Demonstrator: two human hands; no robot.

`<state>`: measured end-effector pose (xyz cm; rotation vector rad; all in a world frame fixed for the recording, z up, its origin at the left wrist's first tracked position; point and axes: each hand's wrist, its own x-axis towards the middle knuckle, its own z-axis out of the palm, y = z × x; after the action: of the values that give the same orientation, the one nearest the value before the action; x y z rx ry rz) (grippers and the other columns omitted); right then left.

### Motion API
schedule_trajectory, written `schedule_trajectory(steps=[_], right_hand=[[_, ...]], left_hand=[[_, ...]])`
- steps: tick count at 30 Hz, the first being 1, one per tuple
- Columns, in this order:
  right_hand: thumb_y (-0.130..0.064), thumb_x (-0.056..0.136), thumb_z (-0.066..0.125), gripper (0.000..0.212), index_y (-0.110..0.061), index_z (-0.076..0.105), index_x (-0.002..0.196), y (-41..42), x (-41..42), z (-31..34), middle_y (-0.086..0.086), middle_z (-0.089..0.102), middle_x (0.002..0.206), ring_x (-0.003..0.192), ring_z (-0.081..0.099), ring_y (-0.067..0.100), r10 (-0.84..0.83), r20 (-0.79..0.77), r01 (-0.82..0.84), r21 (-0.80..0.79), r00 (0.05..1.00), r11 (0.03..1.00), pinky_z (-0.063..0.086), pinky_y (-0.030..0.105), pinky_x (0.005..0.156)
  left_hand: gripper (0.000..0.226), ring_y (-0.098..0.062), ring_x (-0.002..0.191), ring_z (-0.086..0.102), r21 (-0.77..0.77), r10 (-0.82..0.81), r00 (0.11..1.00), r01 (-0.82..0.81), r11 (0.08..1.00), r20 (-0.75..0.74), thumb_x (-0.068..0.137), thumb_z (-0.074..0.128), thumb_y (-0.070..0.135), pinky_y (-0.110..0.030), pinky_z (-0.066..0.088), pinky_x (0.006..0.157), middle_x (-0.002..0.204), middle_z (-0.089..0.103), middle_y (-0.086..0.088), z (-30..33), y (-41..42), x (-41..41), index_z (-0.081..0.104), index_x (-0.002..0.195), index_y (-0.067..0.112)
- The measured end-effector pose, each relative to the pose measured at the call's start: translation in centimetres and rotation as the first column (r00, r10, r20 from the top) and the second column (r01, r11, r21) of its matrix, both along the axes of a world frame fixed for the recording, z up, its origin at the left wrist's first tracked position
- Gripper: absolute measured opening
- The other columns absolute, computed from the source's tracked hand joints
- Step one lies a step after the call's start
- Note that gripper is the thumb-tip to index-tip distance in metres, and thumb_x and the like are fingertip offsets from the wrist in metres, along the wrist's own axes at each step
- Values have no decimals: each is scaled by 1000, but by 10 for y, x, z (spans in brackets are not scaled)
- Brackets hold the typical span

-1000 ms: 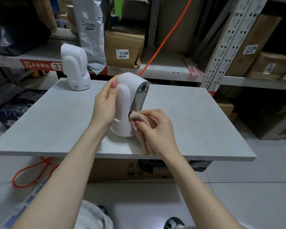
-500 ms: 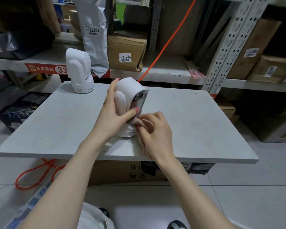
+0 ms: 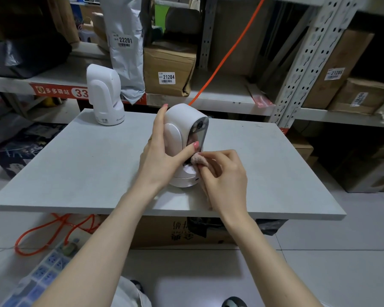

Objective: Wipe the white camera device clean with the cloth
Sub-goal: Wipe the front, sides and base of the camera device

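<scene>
I have the camera standing near the middle of the board, a little toward its far edge. My left hand wraps its body, fingers up the back and thumb across the front, holding it steady. My right hand pinches the bunched cloth against the bottom of the dark front panel. I judge the wiping is midway (only the panel's lower end is covered now). Next I should draw the cloth up toward the lens, keeping the left grip firm. A second camera sits at the far left corner
</scene>
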<state>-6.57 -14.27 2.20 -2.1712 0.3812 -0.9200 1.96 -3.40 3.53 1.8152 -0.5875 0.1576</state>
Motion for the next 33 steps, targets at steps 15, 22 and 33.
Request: schedule_trajectory(steps=[15,22,33], right_hand=[[-13,86,66,21,-34,69,91,-12,-11,15,-12,54,93,94,62,9,21,113,-34,109,993,994,42,3,78],[-10,85,67,14,-14,74,96,1,-12,1,3,62,99,96,59,23,253,199,-175,-341,947,924,53,30,76],[-2,85,65,24,-22,69,98,-9,-15,9,-2,61,102,98,60,9,63,216,-66,9,974,998,44,14,84]], left_hand=[[95,-3,134,37,-179,-8,995,-10,984,-101,68,66,63,-46,36,111,140,34,41,1,-8,-1,16,147,46],[92,-22,140,38,-309,-3,974,-69,949,-226,66,71,65,-55,40,107,153,38,3,-1,-5,6,23,143,49],[84,-22,132,48,-403,-76,962,-38,915,-262,68,75,59,-59,44,99,145,48,4,1,-10,7,32,139,46]])
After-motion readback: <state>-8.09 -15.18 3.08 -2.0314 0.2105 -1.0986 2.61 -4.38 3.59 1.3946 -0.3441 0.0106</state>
